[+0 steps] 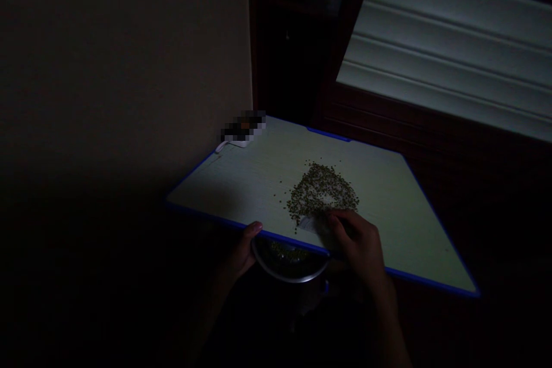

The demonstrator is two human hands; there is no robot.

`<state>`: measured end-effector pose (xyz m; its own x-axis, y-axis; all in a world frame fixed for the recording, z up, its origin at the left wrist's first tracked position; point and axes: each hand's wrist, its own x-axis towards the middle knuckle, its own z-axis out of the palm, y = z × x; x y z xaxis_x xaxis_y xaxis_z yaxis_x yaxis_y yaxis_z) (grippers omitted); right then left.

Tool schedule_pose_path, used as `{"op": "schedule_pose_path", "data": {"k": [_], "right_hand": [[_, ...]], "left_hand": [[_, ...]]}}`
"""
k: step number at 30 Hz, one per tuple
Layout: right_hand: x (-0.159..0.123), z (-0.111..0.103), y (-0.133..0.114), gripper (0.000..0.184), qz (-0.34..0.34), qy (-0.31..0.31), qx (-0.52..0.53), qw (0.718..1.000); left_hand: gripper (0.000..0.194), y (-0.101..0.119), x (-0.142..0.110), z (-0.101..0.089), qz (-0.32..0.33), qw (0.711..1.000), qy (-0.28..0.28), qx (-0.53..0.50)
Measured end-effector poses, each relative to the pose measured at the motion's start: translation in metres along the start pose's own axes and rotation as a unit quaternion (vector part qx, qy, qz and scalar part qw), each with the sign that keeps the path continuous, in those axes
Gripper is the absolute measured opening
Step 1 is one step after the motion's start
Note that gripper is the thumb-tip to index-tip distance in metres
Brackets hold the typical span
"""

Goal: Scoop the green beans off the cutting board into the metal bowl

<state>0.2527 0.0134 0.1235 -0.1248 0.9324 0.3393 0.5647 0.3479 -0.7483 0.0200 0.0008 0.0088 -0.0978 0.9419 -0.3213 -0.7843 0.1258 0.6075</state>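
Small green beans, apparently mung beans (319, 187), lie in a loose heap on a pale tabletop board (388, 195) with a blue rim. My right hand (360, 241) is at the near side of the heap, fingers bent together in a pinch; what they hold is hidden. A pale, faintly lined patch (308, 223) shows beside its fingertips. Below the near edge sits a round metal bowl (291, 277) with some beans inside. My left hand (245, 253) is closed at the bowl's left side, thumb over the board's blue edge; its other fingers are mostly hidden.
A blurred-out item with a white edge and strap (237, 142) lies at the board's far left corner. A plain wall (129, 69) rises on the left. Behind stands dark furniture with a pale slatted panel (444, 40). The surroundings are very dark.
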Motion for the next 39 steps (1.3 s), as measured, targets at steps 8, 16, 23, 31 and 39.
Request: {"op": "schedule_pose_path", "data": {"k": [8,16,23,31,39], "right_hand": [[0.000,0.000,0.003,0.019,-0.005,0.003,0.014,1.000],[0.000,-0.001,0.001,0.017,-0.007,-0.006,0.020,1.000],[-0.001,0.000,0.001,0.019,0.003,0.009,0.014,1.000],[-0.001,-0.001,0.002,0.019,0.011,0.001,0.024,1.000],[0.000,-0.001,0.000,0.021,-0.001,0.004,0.016,1.000]], "left_hand": [[0.068,0.001,0.000,0.003,-0.019,1.000,-0.002,0.006],[0.070,0.005,-0.004,0.010,-0.009,1.000,0.005,0.014],[0.068,0.001,-0.001,0.002,-0.023,1.000,-0.001,0.015],[0.071,0.004,-0.004,0.011,-0.037,0.999,-0.004,0.023],[0.069,0.003,-0.003,0.009,-0.015,1.000,0.006,0.020]]}}
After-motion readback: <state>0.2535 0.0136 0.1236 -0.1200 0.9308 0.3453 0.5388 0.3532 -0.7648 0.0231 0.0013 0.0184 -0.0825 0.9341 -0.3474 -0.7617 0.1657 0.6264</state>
